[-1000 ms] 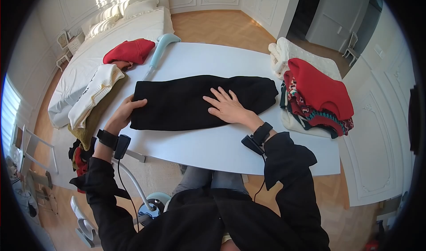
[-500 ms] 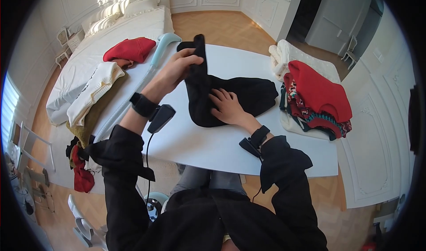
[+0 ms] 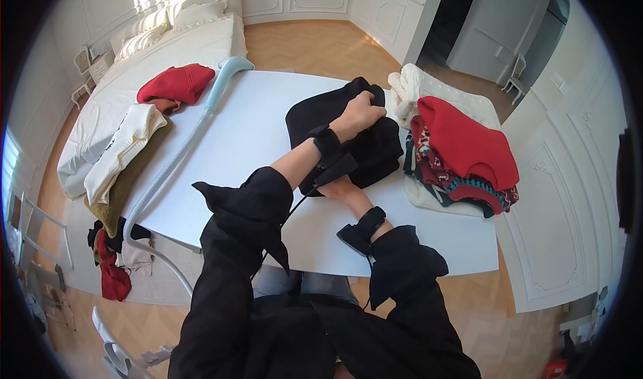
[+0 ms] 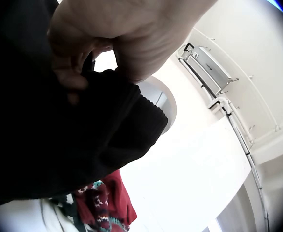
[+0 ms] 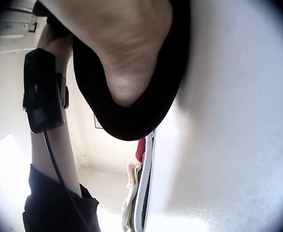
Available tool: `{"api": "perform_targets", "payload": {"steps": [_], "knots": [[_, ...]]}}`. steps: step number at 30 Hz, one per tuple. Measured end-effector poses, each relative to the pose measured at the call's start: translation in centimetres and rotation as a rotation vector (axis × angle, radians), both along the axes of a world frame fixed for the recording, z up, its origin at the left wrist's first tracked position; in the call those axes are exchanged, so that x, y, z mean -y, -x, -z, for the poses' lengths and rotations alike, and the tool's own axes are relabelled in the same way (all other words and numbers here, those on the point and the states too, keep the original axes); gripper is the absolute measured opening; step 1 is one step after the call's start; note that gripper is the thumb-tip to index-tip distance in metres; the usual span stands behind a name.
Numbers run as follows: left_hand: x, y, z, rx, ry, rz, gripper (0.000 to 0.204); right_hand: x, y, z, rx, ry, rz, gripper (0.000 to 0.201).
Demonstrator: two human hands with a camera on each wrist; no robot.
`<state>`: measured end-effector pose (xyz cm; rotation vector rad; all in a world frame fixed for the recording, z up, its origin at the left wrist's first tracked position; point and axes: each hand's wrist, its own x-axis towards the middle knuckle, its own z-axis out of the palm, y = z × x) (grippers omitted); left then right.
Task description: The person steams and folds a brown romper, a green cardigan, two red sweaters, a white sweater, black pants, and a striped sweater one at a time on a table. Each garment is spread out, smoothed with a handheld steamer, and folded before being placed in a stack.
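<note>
A folded black garment [image 3: 311, 114] lies at the right half of the white table [image 3: 261, 121], doubled over on itself. My left hand [image 3: 362, 116] pinches its end and holds it across the far right side. In the left wrist view, a ribbed black edge [image 4: 153, 116] sticks out beside the thumb. My right hand [image 3: 340, 188] is inside the fold, under the turned-over layer, with its fingers hidden by the cloth. The right wrist view shows the heel of the right hand [image 5: 127, 72], with black cloth looping around it.
At the right stands a stack with a red sweater [image 3: 469, 138], patterned knits and a cream cable knit [image 3: 445, 88]. On the left lie a red garment [image 3: 177, 84] and a white knit [image 3: 124, 148]. A pale blue steamer head [image 3: 218, 88] with its hose rests between.
My left hand has lifted the garment's left end and carried it rightward over the right hand, doubling the cloth. The right hand, earlier flat on top, is now covered by the fold.
</note>
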<state>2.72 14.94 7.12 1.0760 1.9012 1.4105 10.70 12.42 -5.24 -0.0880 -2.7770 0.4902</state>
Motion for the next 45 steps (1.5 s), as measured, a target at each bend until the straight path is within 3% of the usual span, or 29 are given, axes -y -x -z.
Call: {"api": "perform_targets", "payload": {"steps": [2, 6, 8, 9, 10, 12, 13, 18, 19, 20, 22, 23, 27, 28, 32, 35, 45], "knots": [[-1.2, -0.5, 0.6, -0.182, -0.109, -0.102, 0.058, -1.4, 0.4, 2.1, -0.190, -0.022, -0.067, 0.045], [-2.3, -2.0, 0.9, -0.193, -0.120, -0.055, 0.047, -2.6, -0.1, 3.4, -0.380, 0.091, -0.166, 0.045], [-3.1, -2.7, 1.8, -0.311, 0.026, 0.053, 0.063, -2.4, -0.6, 3.5, -0.369, 0.283, -0.032, 0.045], [-3.3, -3.1, 2.9, -0.364, 0.053, 0.134, 0.066, -2.5, -1.1, 3.2, -0.230, 0.453, -0.037, 0.048], [-3.3, -3.6, 3.9, -0.417, 0.079, 0.216, 0.068, -3.1, -1.1, 4.2, -0.228, 0.452, -0.038, 0.048], [-2.6, -4.3, 4.3, -0.526, 0.061, 0.264, 0.075, -4.6, -0.8, 7.5, -0.171, 1.074, -0.140, 0.047], [-1.1, -5.0, 2.8, -0.571, 0.083, 0.326, 0.077, -4.6, -1.7, 6.4, -0.138, 0.474, -0.092, 0.048], [3.3, -6.4, 1.4, -0.738, 0.131, 0.523, 0.079, -3.8, 1.0, 4.1, -0.181, 0.422, -0.060, 0.049], [3.8, -6.4, 2.8, -0.957, 0.083, 0.455, 0.076, -4.0, -1.7, 4.7, -0.192, 0.409, -0.050, 0.049], [4.6, -6.6, 2.8, -0.957, 0.085, 0.455, 0.076, -3.7, -1.7, 4.6, -0.202, 0.396, -0.037, 0.049], [5.9, -6.7, 2.8, -1.200, 0.087, 0.266, 0.070, -3.5, -1.0, 3.9, -0.222, 0.369, -0.008, 0.049], [6.2, -6.1, 3.0, -1.128, -0.024, 0.243, 0.062, -2.9, 0.7, 3.3, -0.232, 0.356, 0.009, 0.049], [7.5, -2.7, 1.5, -0.958, 0.029, 0.172, 0.051, -2.0, 5.6, 0.3, -0.275, 0.299, 0.072, 0.049], [7.6, -1.5, 1.7, -0.940, 0.031, 0.137, 0.052, -2.1, 2.5, 1.5, -0.286, 0.287, 0.088, 0.049], [7.8, 1.5, 2.3, -0.819, 0.167, 0.214, 0.059, -0.8, 1.1, 0.5, -0.306, 0.259, 0.136, 0.049], [7.1, 1.6, 3.4, -0.817, 0.393, 0.302, 0.070, -0.4, 0.6, -1.4, -0.158, 0.444, 0.081, 0.056], [6.1, 1.8, 3.6, -0.826, 0.490, 0.352, 0.074, -1.2, 1.0, 0.7, -0.219, 0.201, 0.102, 0.054]]}}
